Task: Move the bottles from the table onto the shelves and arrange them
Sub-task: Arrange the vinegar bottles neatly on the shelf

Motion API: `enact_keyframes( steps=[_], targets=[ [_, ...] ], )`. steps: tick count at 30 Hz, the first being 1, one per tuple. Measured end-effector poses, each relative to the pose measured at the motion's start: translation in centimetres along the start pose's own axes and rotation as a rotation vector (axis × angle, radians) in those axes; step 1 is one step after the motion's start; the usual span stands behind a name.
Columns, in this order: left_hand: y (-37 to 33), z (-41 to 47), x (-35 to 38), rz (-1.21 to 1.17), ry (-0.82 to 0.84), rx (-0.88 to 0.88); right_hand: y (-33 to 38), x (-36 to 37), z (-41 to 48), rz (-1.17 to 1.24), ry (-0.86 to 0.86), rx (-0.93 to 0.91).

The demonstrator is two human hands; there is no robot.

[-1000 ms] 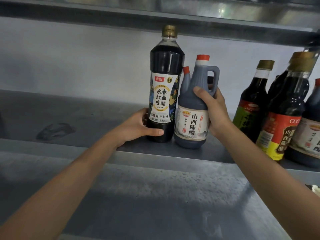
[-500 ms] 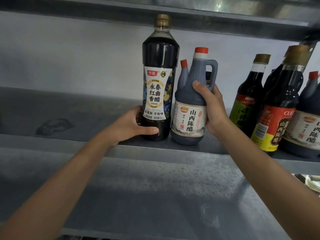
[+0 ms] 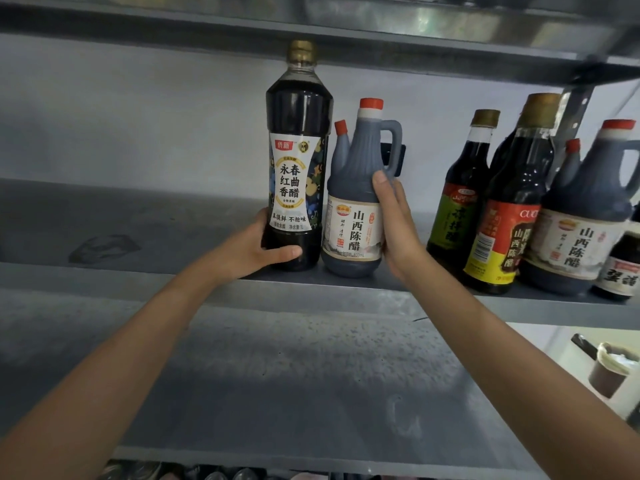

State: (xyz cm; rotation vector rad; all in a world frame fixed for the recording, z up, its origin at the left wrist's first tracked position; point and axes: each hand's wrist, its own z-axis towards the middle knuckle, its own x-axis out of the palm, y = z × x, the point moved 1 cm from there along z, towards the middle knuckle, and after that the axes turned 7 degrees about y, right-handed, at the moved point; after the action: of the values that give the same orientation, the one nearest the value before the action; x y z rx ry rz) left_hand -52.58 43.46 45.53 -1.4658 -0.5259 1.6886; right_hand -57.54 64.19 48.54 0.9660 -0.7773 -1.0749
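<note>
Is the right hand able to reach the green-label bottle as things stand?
Probably yes: the right hand holds the red-capped jug, and only a gap of shelf separates it from the green-label bottle. It must release the jug first.

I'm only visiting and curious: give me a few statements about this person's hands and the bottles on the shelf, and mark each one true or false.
1. The left hand grips the tall gold-capped bottle near its base. True.
2. The right hand holds a handled jug beside that bottle. True.
3. The jug's cap is green. False: it is red.
4. The tall gold-capped bottle stands to the right of the jug. False: it stands to the jug's left.
5. Those two are the only bottles on this shelf. False: several dark bottles stand further right on it.
</note>
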Motion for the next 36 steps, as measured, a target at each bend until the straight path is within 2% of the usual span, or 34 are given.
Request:
enact_keyframes(
  steps=[2,3,6,8,10,13,15,16,18,21,23,25,26,28,30,31,33,34,36],
  targets=[
    [-0.1,-0.6,0.5,0.093,-0.067,-0.001,-0.1,-0.6,-0.5,-0.008,0.053,0.038],
    [0.0,-0.9,0.8,0.163,-0.151,-0.001,0.0,-0.9,-0.9,-0.027,0.081,0.062],
    [0.3,-2.7,3.0,0.359,-0.549,0.006,0.6,-2.6,-2.7,-0.199,0.066,0.089],
    [0.6,-3.8,5.0,0.410,-0.780,0.151,0.7,-4.5,-4.3,-0.337,-0.041,-0.049],
    [0.4,-4.3,6.9,0.544,-0.870,0.351,0.7,-6.7,-6.5,-0.496,-0.190,-0.237],
    [-0.7,-3.3,10.4,0.676,-0.727,0.600,0.8,-10.3,-9.5,-0.707,-0.493,-0.495],
    [-2.1,-2.0,12.8,0.755,-0.609,0.691,1.1,-12.4,-10.2,-0.768,-0.643,-0.472],
    [-2.9,-1.2,13.9,0.817,-0.569,0.704,1.1,-13.4,-10.1,-0.741,-0.647,-0.390],
    [-4.4,0.3,15.8,0.928,-0.499,0.682,1.0,-14.6,-9.8,-0.590,-0.508,-0.191],
    [-6.0,2.2,17.6,0.936,-0.390,0.494,0.7,-15.8,-9.4,-0.519,-0.321,0.017],
    [-7.2,2.6,17.9,0.891,-0.326,0.361,0.7,-16.4,-9.3,-0.522,-0.288,0.050],
    [-8.6,2.5,17.9,0.805,-0.315,0.235,0.7,-16.7,-9.2,-0.519,-0.303,0.033],
    [-9.2,2.8,17.7,0.739,-0.243,0.169,0.7,-16.6,-9.2,-0.528,-0.318,0.014],
    [-10.1,3.8,17.8,0.442,-0.030,0.107,0.5,-16.1,-9.2,-0.553,-0.326,-0.025],
    [-11.3,4.7,18.2,0.065,0.088,0.170,0.6,-15.4,-9.2,-0.547,-0.277,-0.045],
    [-11.7,5.2,18.4,-0.050,0.094,0.206,0.9,-15.2,-9.3,-0.545,-0.234,-0.043],
    [-11.8,6.1,19.1,-0.115,0.049,0.198,1.8,-15.3,-9.3,-0.623,-0.163,-0.030],
    [-11.8,6.5,19.4,-0.118,0.009,0.173,2.4,-15.7,-9.3,-0.694,-0.173,-0.030],
    [-11.8,7.1,19.8,-0.086,-0.059,0.098,4.4,-17.1,-8.9,-0.839,-0.329,-0.099]
  ],
)
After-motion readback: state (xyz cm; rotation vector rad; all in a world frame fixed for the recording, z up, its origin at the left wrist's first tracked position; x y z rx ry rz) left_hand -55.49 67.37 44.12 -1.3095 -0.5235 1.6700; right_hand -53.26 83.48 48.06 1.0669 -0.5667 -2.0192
